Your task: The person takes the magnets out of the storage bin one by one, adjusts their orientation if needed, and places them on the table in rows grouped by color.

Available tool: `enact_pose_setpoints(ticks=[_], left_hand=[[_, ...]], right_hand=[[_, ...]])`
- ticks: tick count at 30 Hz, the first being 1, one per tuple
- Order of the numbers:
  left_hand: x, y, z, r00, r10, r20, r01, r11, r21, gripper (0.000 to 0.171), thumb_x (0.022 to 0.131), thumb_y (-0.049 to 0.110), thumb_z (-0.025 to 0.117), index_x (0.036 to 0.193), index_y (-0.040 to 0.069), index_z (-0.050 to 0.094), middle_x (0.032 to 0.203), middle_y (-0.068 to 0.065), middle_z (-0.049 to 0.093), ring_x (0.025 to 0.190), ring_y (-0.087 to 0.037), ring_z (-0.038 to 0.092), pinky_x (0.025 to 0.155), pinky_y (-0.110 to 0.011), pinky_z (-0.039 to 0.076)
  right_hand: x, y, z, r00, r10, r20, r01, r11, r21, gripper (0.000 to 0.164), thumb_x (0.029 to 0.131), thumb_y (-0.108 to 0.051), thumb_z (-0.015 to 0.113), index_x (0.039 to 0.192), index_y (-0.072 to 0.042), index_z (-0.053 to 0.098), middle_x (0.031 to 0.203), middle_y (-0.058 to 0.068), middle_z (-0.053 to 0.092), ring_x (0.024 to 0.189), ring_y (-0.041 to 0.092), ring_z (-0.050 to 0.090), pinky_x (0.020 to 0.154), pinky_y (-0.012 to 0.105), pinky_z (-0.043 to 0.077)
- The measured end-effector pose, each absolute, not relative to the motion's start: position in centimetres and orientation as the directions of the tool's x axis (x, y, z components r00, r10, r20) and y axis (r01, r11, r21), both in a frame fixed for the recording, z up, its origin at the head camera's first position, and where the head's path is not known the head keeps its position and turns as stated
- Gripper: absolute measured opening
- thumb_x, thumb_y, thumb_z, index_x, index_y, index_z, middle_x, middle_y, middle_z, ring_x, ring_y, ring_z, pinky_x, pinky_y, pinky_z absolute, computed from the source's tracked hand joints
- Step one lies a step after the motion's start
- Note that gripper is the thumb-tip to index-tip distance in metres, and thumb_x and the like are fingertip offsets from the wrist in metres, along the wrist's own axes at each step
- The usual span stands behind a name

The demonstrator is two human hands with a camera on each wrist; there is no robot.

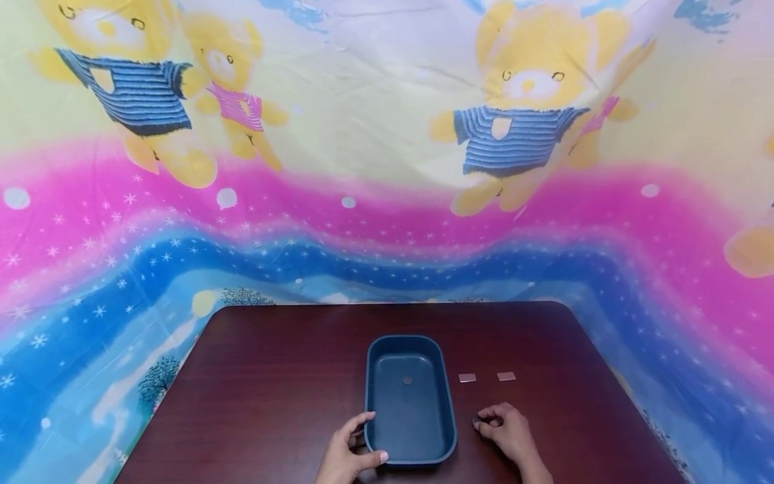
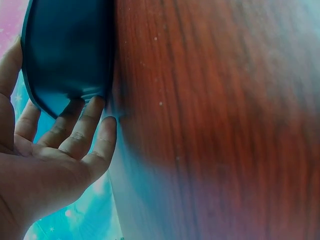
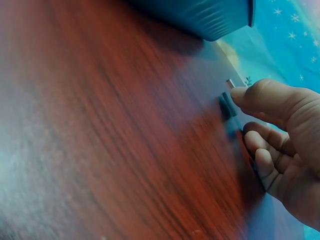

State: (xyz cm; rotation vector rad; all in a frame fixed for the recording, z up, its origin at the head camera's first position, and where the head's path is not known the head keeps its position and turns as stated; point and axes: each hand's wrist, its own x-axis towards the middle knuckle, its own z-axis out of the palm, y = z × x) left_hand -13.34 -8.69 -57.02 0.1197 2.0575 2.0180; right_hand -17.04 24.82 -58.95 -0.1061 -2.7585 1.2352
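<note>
A dark blue-grey rectangular tray (image 1: 411,403) with rounded corners stands on the table, a small round coin-like disc (image 1: 407,380) on its floor. My left hand (image 1: 349,452) grips its near left corner, thumb on the near rim and fingers along the outer left side. In the left wrist view those fingers rest against the tray's wall (image 2: 70,50). Right of the tray, my right hand (image 1: 509,430) is low at the tabletop, pinching a small dark piece (image 3: 228,106) at the thumb tip. The index fingertip is mostly hidden behind the thumb in the right wrist view.
Two small pale flat rectangles, one nearer the tray (image 1: 467,378) and one farther right (image 1: 506,376), lie beyond my right hand. The dark red-brown wooden table (image 1: 272,383) has rounded far corners. A cloth printed with bears (image 1: 363,134) hangs behind it.
</note>
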Motion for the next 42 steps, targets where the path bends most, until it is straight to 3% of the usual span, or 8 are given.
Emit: enact_pose_setpoints(ticks=[6, 13, 20, 24, 27, 31, 36, 42], left_hand=[[-13.5, -8.9, -56.8, -0.962, 0.246, -0.119, -0.115, 0.031, 0.993, 0.069, 0.073, 0.004, 0.079, 0.134, -0.001, 0.046, 0.125, -0.028, 0.049, 0.094, -0.036, 0.059, 0.069, -0.038, 0.051], [-13.9, -8.7, -56.7, -0.96, 0.24, -0.141, -0.134, 0.044, 0.99, 0.071, 0.071, 0.006, 0.08, 0.134, 0.001, 0.047, 0.128, -0.026, 0.048, 0.093, -0.033, 0.06, 0.07, -0.037, 0.051], [-13.8, -8.3, -56.9, -0.96, 0.255, -0.114, -0.111, 0.024, 0.994, 0.07, 0.071, 0.004, 0.08, 0.133, -0.001, 0.047, 0.121, -0.027, 0.052, 0.09, -0.033, 0.06, 0.068, -0.037, 0.052], [-13.7, -8.6, -56.8, -0.957, 0.255, -0.135, -0.128, 0.044, 0.991, 0.069, 0.073, 0.007, 0.079, 0.134, 0.001, 0.047, 0.125, -0.028, 0.049, 0.092, -0.033, 0.06, 0.069, -0.038, 0.051], [-13.7, -8.8, -56.7, -0.954, 0.258, -0.151, -0.14, 0.059, 0.988, 0.067, 0.074, 0.008, 0.079, 0.134, 0.001, 0.047, 0.13, -0.029, 0.044, 0.096, -0.034, 0.058, 0.069, -0.039, 0.051], [-13.6, -8.8, -56.8, -0.953, 0.261, -0.151, -0.145, 0.042, 0.989, 0.067, 0.075, 0.006, 0.078, 0.133, 0.0, 0.047, 0.127, -0.029, 0.046, 0.093, -0.033, 0.059, 0.068, -0.039, 0.051], [-13.6, -8.7, -57.1, -0.953, 0.26, -0.153, -0.154, 0.02, 0.988, 0.066, 0.075, 0.003, 0.077, 0.133, 0.0, 0.047, 0.12, -0.026, 0.053, 0.088, -0.029, 0.06, 0.067, -0.038, 0.051], [-13.4, -8.8, -56.9, -0.954, 0.264, -0.143, -0.153, -0.016, 0.988, 0.067, 0.073, 0.002, 0.078, 0.132, -0.003, 0.046, 0.11, -0.024, 0.059, 0.086, -0.03, 0.061, 0.067, -0.038, 0.052]], right_hand=[[-17.2, 24.7, -58.8, -0.991, 0.122, 0.05, 0.041, 0.644, -0.764, 0.017, 0.069, -0.014, 0.082, 0.083, -0.012, 0.072, 0.083, -0.003, 0.058, 0.066, 0.008, 0.055, 0.06, 0.024, 0.044], [-17.6, 24.7, -56.3, -0.997, 0.072, -0.041, 0.076, 0.594, -0.801, 0.032, 0.075, -0.016, 0.077, 0.101, 0.0, 0.067, 0.089, 0.005, 0.065, 0.071, 0.015, 0.059, 0.063, 0.03, 0.046], [-18.3, 24.7, -51.8, -0.989, -0.078, -0.128, 0.066, 0.539, -0.84, 0.05, 0.078, -0.02, 0.076, 0.118, 0.004, 0.059, 0.116, 0.023, 0.057, 0.094, 0.032, 0.06, 0.077, 0.044, 0.047], [-19.0, 24.2, -50.2, -0.973, -0.203, -0.105, 0.003, 0.447, -0.895, 0.055, 0.08, -0.02, 0.074, 0.125, 0.004, 0.053, 0.121, 0.023, 0.055, 0.098, 0.034, 0.059, 0.078, 0.044, 0.048], [-19.6, 23.5, -49.6, -0.964, -0.26, -0.047, -0.064, 0.403, -0.913, 0.054, 0.082, -0.018, 0.073, 0.126, 0.005, 0.052, 0.117, 0.021, 0.059, 0.102, 0.035, 0.058, 0.084, 0.048, 0.045], [-19.8, 21.9, -48.2, -0.968, -0.247, -0.045, -0.059, 0.4, -0.914, 0.052, 0.082, -0.018, 0.073, 0.126, 0.003, 0.054, 0.118, 0.021, 0.057, 0.105, 0.04, 0.054, 0.085, 0.051, 0.044], [-20.6, 20.5, -47.8, -0.964, -0.26, -0.056, -0.05, 0.385, -0.922, 0.054, 0.079, -0.02, 0.075, 0.125, 0.0, 0.055, 0.121, 0.024, 0.054, 0.107, 0.043, 0.051, 0.081, 0.047, 0.047], [-21.6, 19.5, -49.3, -0.951, -0.303, -0.052, -0.067, 0.37, -0.927, 0.052, 0.08, -0.02, 0.074, 0.125, -0.001, 0.056, 0.12, 0.021, 0.055, 0.103, 0.037, 0.055, 0.077, 0.044, 0.049]])
